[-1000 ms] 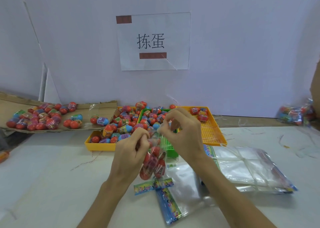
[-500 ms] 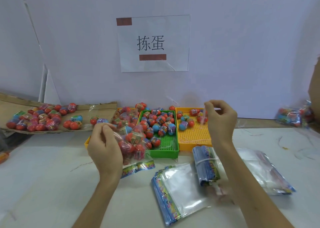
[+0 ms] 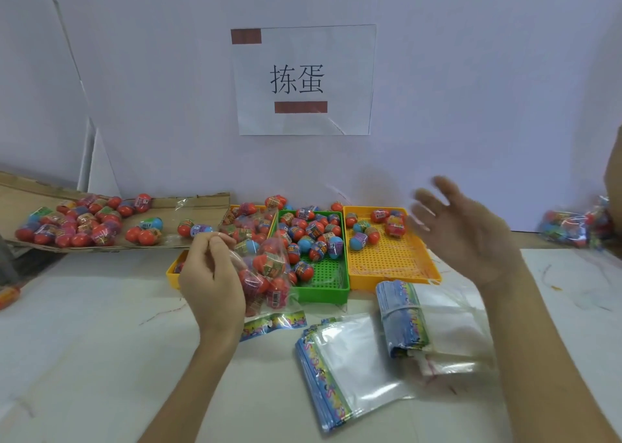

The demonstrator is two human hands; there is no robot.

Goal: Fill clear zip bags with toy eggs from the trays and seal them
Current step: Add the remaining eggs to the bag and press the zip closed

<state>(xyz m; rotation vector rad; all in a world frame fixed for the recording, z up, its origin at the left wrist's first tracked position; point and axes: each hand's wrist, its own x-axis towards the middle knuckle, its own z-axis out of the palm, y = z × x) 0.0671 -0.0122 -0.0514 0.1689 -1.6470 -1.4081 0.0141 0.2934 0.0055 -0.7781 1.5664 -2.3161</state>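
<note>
My left hand [image 3: 210,274] grips a clear zip bag [image 3: 269,277] full of red toy eggs, held in the air in front of the yellow tray at the left [image 3: 173,271]. Its colourful header strip hangs down. My right hand [image 3: 468,234] is spread, fingers apart and blurred, above the right yellow tray [image 3: 390,264], holding nothing. The green tray [image 3: 323,277] between them holds several red and blue eggs. Empty zip bags lie in a flat stack [image 3: 350,365] and a banded bundle [image 3: 402,318] near me.
A flattened cardboard sheet [image 3: 202,203] at the back left carries many loose eggs. A filled bag [image 3: 575,227] lies at the far right by the wall. A paper sign [image 3: 303,79] is taped to the white wall behind the trays.
My hands have parted. The left hand carried the filled bag to the left, and the right hand let go, moved right over the yellow tray and spread its fingers.
</note>
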